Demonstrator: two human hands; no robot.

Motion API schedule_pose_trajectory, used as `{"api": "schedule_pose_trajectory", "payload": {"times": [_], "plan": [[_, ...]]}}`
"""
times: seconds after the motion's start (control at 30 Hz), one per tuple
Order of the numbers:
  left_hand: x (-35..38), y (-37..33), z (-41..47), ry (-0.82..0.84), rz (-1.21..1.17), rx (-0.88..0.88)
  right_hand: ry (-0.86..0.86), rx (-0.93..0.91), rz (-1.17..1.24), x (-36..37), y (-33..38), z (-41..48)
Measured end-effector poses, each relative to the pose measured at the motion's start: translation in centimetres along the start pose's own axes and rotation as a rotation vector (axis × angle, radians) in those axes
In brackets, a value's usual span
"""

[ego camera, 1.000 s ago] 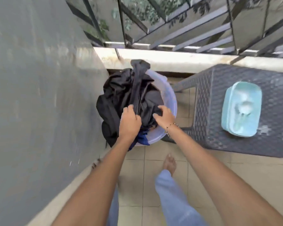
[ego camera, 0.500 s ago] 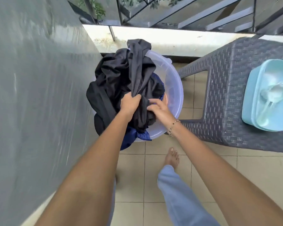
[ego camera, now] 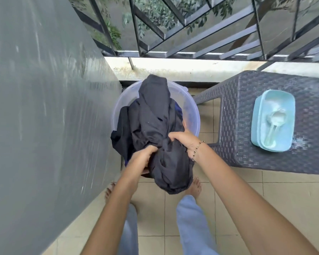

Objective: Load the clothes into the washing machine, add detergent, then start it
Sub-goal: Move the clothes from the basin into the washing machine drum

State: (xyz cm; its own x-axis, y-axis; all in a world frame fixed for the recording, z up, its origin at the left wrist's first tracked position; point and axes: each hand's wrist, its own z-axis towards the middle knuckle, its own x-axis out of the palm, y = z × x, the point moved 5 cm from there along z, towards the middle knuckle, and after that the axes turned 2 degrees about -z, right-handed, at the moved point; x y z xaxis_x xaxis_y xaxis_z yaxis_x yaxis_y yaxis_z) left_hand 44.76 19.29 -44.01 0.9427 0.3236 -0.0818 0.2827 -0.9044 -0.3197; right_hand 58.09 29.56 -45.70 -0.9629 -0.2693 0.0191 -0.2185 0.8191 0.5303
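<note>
Legend: Since the earlier frame the dark clothes (ego camera: 151,122) have been bunched and drawn toward the lower centre. A rounded lobe now hangs past the near rim of the basin (ego camera: 191,111), where before the pile sat heaped inside it.

Reader: How are the hands placed?

Legend: Left of centre, the left hand (ego camera: 142,157) digs in at the bundle's underside, fingers curled into the cloth. Right of centre, the right hand (ego camera: 184,142) clenches a gathered fold on top, with a beaded bracelet (ego camera: 197,150) at the wrist.

Reader: What could go wrong from here?

Legend: Probably trailing cloth. Loose tails still drape over the basin's left rim. On lifting they may drag, catch the rim and tip the light basin, or drop onto the floor tiles (ego camera: 228,199). The washing machine is not identifiable in view, so the carrying path cannot be judged.

Reader: And the materials?

Legend: At far left, the wall (ego camera: 35,107) is smooth, grey and faintly streaked. The clothes are matt, limp and deeply creased. The basin is round, translucent and thin-walled. At right stands a dark plastic stool (ego camera: 265,153) moulded in a woven pattern. On it sits a pale blue detergent box (ego camera: 256,126), rectangular with rounded corners, holding white powder and a scoop (ego camera: 276,122).
</note>
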Motion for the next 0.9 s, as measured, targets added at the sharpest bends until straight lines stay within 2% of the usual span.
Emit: {"api": "schedule_pose_trajectory", "payload": {"times": [0.07,0.1,0.13,0.17,0.23,0.27,0.33,0.4,0.5,0.57,0.6,0.7,0.73,0.83,0.9], "plan": [[-2.7,0.7,0.2,-0.222,-0.135,0.147,-0.023,0.028,0.073,-0.1,-0.4,-0.6],[-3.8,0.9,0.1,-0.294,-0.158,0.201,-0.009,0.047,0.094,-0.1,-0.7,-0.8],[-4.5,0.8,0.2,-0.299,-0.183,0.197,0.030,0.069,0.089,-0.1,-1.0,-1.3],[-4.8,0.7,0.6,-0.247,-0.247,0.151,0.104,0.092,0.059,0.2,-1.1,-1.9],[-3.9,-0.3,2.0,0.040,-0.467,0.048,0.286,0.141,-0.068,1.1,-1.0,-3.1],[-3.8,-0.8,2.2,0.126,-0.509,0.046,0.356,0.143,-0.130,1.5,-0.7,-3.6],[-3.5,-2.4,2.6,0.128,-0.390,0.071,0.393,0.123,-0.212,2.0,-0.2,-3.9],[-3.2,-3.9,3.0,0.070,-0.290,0.143,0.260,0.081,-0.149,1.0,0.3,-3.1],[-1.7,-6.6,2.5,0.226,-0.347,0.159,0.075,-0.103,-0.103,-1.0,1.8,-2.4],[-1.3,-7.2,2.5,0.294,-0.358,0.141,0.073,-0.280,-0.191,-1.6,3.2,-2.5],[-1.5,-7.0,2.6,0.292,-0.330,0.107,0.114,-0.313,-0.210,-1.5,3.6,-2.4],[-2.1,-6.6,2.2,0.235,-0.181,-0.018,0.338,-0.248,-0.303,-0.3,3.3,-2.3],[-2.2,-6.7,2.1,0.226,-0.187,-0.027,0.362,-0.214,-0.373,0.0,3.0,-2.3],[-2.7,-7.5,1.8,0.211,-0.397,0.164,0.218,-0.176,-0.386,-0.5,2.8,-1.9],[-3.3,-6.9,1.2,0.123,-0.415,0.270,0.056,-0.177,-0.296,-1.3,2.8,-1.7]]}}
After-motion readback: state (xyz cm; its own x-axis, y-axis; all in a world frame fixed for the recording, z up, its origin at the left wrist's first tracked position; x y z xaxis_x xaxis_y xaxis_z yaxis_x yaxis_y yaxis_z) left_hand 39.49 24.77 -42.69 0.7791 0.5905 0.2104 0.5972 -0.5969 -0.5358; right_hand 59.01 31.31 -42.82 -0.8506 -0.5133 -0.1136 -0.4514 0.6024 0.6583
